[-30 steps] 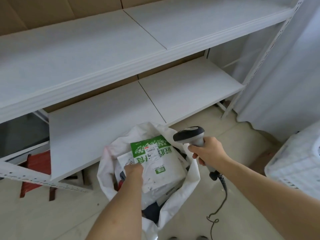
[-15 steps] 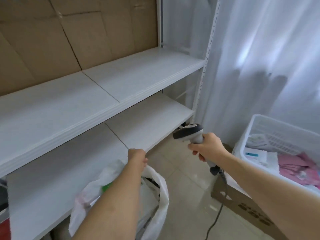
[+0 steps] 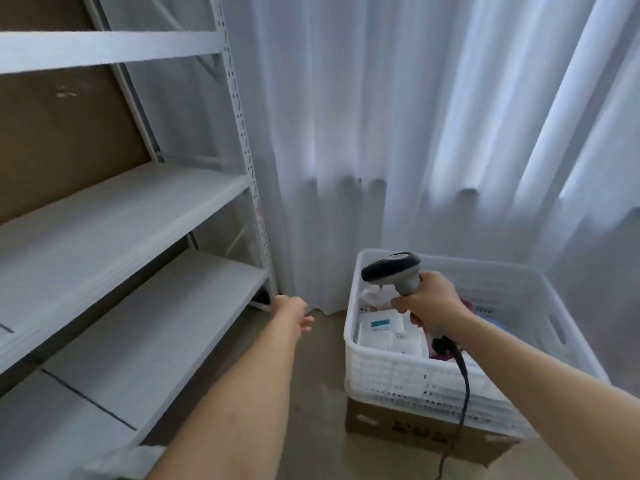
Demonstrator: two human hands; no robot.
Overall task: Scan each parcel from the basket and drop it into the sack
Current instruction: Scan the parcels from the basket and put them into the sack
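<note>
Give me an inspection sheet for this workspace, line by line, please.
Surface: bare floor, beige.
Job's things: white basket on a cardboard box, holding a white parcel and pink ones; sack only a white edge at the bottom.
Clutter: nothing seen.
Hands: left hand empty, reaching forward; right hand grips the scanner over the basket.
Cables: black scanner cable hangs across the basket front.
Surroundings: white shelving left, white curtain behind.
</note>
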